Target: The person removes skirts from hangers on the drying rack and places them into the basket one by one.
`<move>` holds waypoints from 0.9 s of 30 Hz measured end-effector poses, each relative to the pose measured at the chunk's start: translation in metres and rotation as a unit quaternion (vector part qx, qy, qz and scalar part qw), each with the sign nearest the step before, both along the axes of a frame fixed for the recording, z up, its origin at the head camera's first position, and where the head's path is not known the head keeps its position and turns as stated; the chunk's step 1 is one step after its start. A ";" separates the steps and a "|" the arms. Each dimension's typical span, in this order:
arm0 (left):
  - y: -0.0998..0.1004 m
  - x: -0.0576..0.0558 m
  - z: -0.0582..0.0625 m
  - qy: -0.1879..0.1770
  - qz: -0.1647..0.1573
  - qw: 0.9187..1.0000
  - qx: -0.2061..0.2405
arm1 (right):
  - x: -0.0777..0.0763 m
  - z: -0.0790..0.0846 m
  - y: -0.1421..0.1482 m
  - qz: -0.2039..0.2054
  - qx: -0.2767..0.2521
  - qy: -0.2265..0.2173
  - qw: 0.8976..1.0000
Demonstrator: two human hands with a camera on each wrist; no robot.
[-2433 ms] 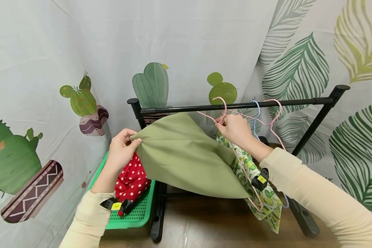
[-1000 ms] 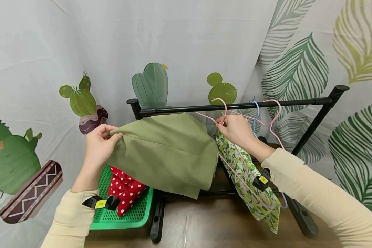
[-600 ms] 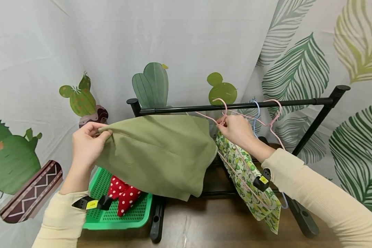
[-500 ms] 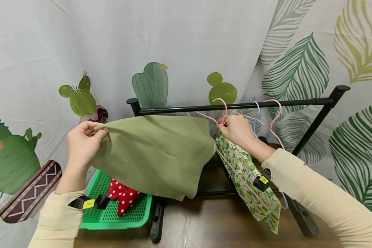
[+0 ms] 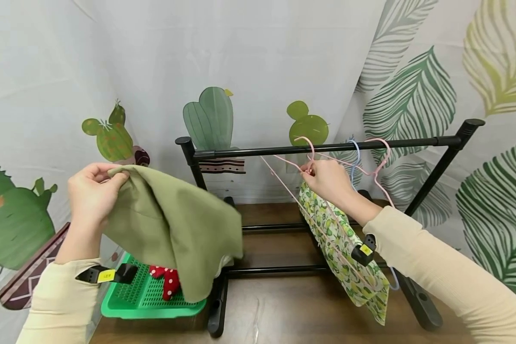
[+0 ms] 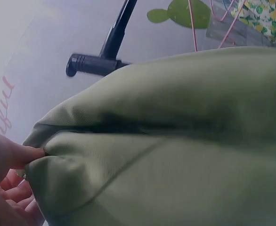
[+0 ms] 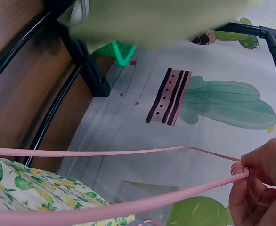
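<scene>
My left hand [image 5: 92, 193] pinches a corner of an olive-green garment [image 5: 189, 220] between thumb and fingers, left of the rack. The cloth hangs down to the right in loose folds, blurred at its far end, and overlaps the green basket. In the left wrist view the fabric [image 6: 175, 108] fills most of the picture, bunched at my thumb. My right hand [image 5: 333, 179] grips a pink hanger [image 5: 285, 163] just below its hook, which sits over the rail. The right wrist view shows the bare pink hanger [image 7: 128, 205] running out from my fingers.
A black clothes rack [image 5: 258, 152] stands on a brown wooden surface [image 5: 292, 306]. On its right hang a blue hanger [image 5: 358, 160], another pink hanger [image 5: 387, 155] and a lemon-print garment [image 5: 352, 267]. A green basket [image 5: 155, 313] holds a red polka-dot cloth [image 5: 170, 284].
My left hand has moved left and slightly up, drawing the green garment away from the pink hanger, which now shows bare. More of the basket shows. My right hand stays at the hanger.
</scene>
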State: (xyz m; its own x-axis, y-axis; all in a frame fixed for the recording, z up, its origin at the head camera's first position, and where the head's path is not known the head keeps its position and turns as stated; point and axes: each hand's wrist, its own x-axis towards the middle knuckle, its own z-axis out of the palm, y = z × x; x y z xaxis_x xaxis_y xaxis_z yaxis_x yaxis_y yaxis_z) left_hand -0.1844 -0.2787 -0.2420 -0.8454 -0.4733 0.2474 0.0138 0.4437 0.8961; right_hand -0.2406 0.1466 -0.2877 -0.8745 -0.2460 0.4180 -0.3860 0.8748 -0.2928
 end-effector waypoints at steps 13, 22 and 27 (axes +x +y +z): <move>-0.046 0.004 0.006 0.025 0.084 0.988 0.126 | 0.000 0.002 0.001 -0.003 0.011 0.009 1.000; -0.059 0.007 0.007 0.051 0.127 0.978 0.156 | 0.003 0.007 0.002 0.002 0.019 0.018 1.000; -0.064 0.011 0.008 0.051 0.155 0.976 0.141 | 0.006 0.010 0.002 -0.001 0.019 0.005 1.000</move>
State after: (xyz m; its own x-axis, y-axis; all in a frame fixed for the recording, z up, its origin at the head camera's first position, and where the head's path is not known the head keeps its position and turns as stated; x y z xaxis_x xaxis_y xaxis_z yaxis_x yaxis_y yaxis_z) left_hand -0.1734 -0.3426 -0.2342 -0.6278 -0.7647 0.1451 0.0133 0.1758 0.9843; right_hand -0.2350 0.1489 -0.2780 -0.8711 -0.2597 0.4168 -0.3868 0.8858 -0.2565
